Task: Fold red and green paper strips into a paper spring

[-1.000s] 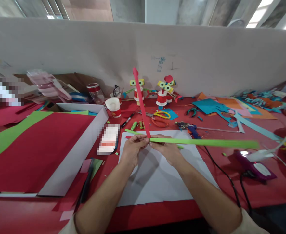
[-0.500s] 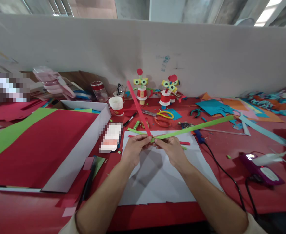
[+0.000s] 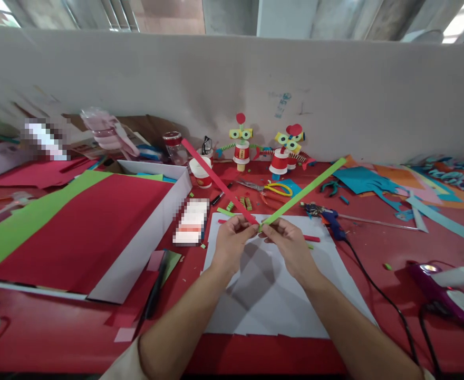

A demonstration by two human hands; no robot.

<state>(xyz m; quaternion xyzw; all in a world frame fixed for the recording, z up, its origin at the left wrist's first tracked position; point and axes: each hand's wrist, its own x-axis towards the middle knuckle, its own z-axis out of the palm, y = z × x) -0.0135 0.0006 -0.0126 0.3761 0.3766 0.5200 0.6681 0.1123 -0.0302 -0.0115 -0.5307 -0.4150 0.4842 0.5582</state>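
Note:
Between my fingertips a red paper strip (image 3: 219,181) and a green paper strip (image 3: 303,193) meet at their lower ends, forming a V. My left hand (image 3: 234,240) pinches the red strip near the joint. With a similar pinch, my right hand (image 3: 287,240) grips the green one at its base. The joined ends are partly covered by my fingers. Below both hands lies a stack of white paper (image 3: 271,301), and another red strip (image 3: 311,238) rests on it, partly hidden behind my right hand.
Two paper-cup figures (image 3: 241,152) stand at the back. Scissors (image 3: 277,188), pliers (image 3: 329,188) and a glue gun (image 3: 334,222) lie beyond the hands. A white box (image 3: 148,248) with coloured sheets is at left, beside a phone (image 3: 191,221). A purple power socket (image 3: 445,293) sits at right.
The green strip has swung up to a steeper angle, while the red strip leans further left. Both hands still pinch the joined ends. The camera view has shifted slightly left.

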